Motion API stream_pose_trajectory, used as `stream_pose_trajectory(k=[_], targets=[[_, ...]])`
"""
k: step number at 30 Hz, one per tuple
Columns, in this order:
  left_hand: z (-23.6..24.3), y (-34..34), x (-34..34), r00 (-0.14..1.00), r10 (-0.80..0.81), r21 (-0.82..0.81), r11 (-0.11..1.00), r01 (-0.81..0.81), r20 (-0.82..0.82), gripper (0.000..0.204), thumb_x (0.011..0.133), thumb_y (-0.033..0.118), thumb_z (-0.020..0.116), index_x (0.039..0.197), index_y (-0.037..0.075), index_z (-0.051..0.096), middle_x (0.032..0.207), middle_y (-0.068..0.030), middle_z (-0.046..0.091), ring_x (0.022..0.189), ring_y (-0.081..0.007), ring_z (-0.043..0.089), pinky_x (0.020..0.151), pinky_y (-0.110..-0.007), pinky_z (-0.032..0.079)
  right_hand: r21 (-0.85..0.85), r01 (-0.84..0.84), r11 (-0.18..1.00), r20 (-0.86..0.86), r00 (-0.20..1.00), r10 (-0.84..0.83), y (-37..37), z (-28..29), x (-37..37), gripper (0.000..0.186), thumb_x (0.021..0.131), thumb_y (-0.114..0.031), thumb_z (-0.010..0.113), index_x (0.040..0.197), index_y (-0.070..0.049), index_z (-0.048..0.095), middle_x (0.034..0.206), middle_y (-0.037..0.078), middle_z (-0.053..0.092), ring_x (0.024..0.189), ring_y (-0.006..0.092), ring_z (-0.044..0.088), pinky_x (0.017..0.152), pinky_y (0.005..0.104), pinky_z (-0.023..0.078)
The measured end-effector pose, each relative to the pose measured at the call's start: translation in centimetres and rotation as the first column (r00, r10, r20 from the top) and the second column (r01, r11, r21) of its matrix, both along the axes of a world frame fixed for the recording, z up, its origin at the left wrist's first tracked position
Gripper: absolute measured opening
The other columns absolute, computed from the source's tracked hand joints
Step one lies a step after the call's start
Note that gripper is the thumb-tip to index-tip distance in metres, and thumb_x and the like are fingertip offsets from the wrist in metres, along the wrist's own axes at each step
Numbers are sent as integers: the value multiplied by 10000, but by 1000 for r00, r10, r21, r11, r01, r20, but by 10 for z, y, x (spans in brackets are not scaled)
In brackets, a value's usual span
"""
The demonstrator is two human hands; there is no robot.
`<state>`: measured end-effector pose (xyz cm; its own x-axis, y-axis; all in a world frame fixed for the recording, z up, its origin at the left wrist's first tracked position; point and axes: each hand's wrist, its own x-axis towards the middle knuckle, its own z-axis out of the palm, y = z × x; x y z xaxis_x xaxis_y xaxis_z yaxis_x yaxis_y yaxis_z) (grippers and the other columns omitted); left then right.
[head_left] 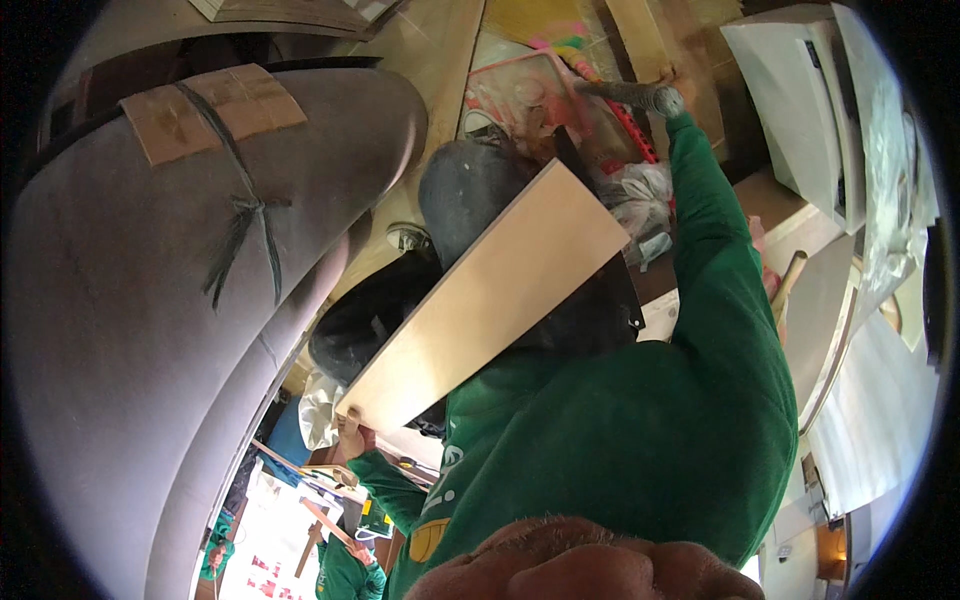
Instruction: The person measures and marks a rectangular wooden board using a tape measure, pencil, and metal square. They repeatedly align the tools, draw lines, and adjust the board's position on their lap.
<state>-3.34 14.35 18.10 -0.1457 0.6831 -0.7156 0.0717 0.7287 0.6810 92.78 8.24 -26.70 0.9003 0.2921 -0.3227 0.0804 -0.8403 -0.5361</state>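
Observation:
My left hand (352,425) is closed on the lower-left end of a pale wooden board (485,290), which slants up to the right across my dark-clad legs (470,185). A dark flat piece (625,295) shows beneath the board. My right arm reaches up along the right in a green sleeve. At its end, my right hand (668,92) is mostly hidden by or against a grey cylindrical shape (625,95), and its fingers are not clear. Near it lie a red translucent tray (510,90), a pink-red strip and crumpled plastic (645,210).
A large grey curved panel (150,330) with tied-on cardboard (210,110) fills the left. Pale panels (795,115) and plastic sheeting stand at right. Wooden planks (450,80) lie near the top. A co-worker in green (340,570) holds wood at the lower edge.

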Motion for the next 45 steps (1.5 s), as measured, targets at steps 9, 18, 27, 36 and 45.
stream_pose_trajectory(k=[9,18,27,36,45], targets=[[-14,10,32,981,-187,81,980,183,45,484,933,255,950,1281,28,701,1222,-57,756,1076,-186,737,979,-368,624,421,-155,894,150,984,100,-30,98,-14,387,1056,-275,633,1387,-96,721,1279,258,773,1195,465,733,1033,525,565],[-29,20,40,937,-326,37,945,324,125,477,991,114,850,1427,59,665,1291,-25,738,1131,-148,698,983,-320,579,-291,-292,911,92,939,330,7,133,-99,363,1020,-244,655,1366,-169,737,1332,168,783,1324,410,698,1192,763,376],[-52,97,-1,849,-528,10,849,528,20,374,993,243,889,1282,95,704,1107,27,731,924,-52,643,751,-211,491,-344,-363,866,-32,926,376,-38,136,-114,400,1017,-239,648,1287,48,715,1312,299,756,1226,449,735,1035,558,585],[-43,104,92,898,-441,165,884,436,-12,284,1043,241,854,1118,133,602,793,62,525,827,-44,594,956,-230,548,79,-549,832,28,835,549,-223,390,-151,471,1068,-407,682,1282,2,772,1225,182,796,1052,333,751,997,425,581],[-64,147,102,741,-659,143,752,644,130,700,1063,197,801,1646,-6,472,1589,-145,626,1499,-242,580,1283,-351,406,-222,-249,943,-26,968,249,-446,353,-165,431,1075,-362,606,1233,-16,810,1041,182,821,920,333,794,881,492,630]])
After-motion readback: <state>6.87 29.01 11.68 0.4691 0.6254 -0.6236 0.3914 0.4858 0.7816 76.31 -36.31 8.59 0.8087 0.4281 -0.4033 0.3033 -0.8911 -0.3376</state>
